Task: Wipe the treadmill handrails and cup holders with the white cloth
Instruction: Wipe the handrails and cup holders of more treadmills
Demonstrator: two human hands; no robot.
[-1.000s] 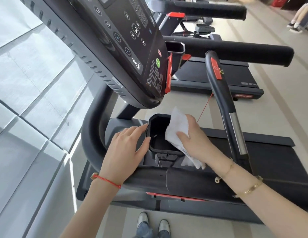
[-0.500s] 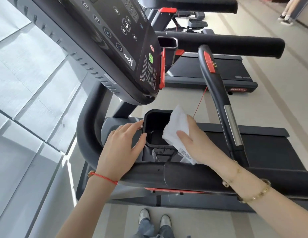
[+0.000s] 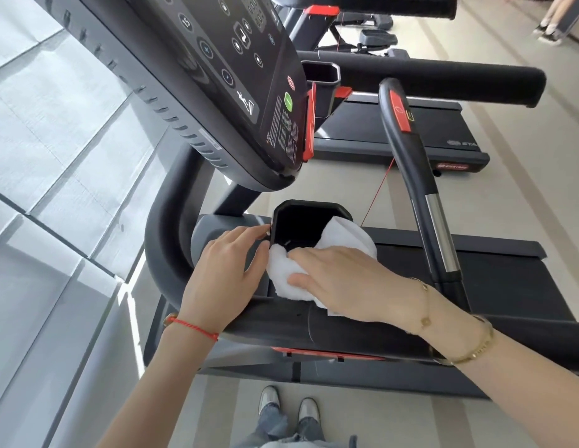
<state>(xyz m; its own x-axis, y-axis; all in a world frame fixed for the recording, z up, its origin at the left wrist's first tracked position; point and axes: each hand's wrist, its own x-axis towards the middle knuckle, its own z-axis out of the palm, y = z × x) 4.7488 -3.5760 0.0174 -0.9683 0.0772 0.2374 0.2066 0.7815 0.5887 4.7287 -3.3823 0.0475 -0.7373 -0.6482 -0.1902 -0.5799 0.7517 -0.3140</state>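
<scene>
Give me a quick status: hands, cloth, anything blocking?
Right hand presses white cloth on cup holder rim. Left hand steadies holder. Nothing blocking.

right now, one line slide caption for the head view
Right hand presses white cloth on cup holder rim; left hand steadies it.

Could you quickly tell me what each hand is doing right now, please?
Left hand: open, fingers resting against the cup holder rim, holding nothing.
Right hand: open, fingers fairly straight, pressing the white cloth onto the cup holder's near edge.
</scene>
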